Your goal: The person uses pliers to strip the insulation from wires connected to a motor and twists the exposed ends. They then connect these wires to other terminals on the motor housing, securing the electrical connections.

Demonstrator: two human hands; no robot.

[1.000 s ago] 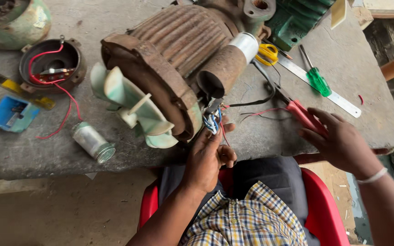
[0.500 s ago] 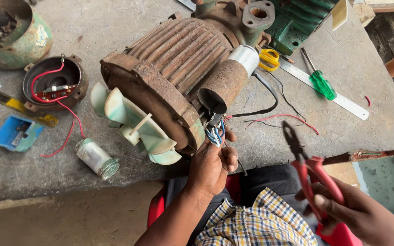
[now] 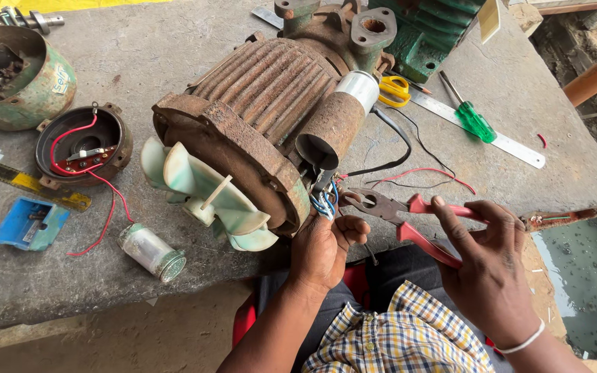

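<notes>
Presently, notes by item:

Left hand (image 3: 323, 250): closed in a pinch on the wires (image 3: 323, 204), a thin bundle of blue and white leads coming out of the motor (image 3: 257, 117) just above the fingertips.

Right hand (image 3: 488, 269): wrapped around the red handles of the pliers (image 3: 399, 209); handles spread, nose slightly parted and pointing at the pinch, just beside it but not touching the wires.

Wires, handling: judged soft, light, easily kinked; bare ends likely fragile. Best held close to the free ends, as pinched.

Pliers, handling: stiff steel, sleeved handles give a sure hold.

Motor, handling: rusty, ribbed, judged heavy; unlikely to shift under a light pull. Pale green fan (image 3: 202, 193) to the left of the pinch looked thin and breakable.

Edges: table (image 3: 174, 41) edge ran directly under both hands; the rusty rim of the motor housing stood against the left knuckles.

Room: open space toward the body and to the right of the pliers. Beyond them lay loose red and black leads, a screwdriver (image 3: 471, 117) and a ruler (image 3: 478, 131).
</notes>
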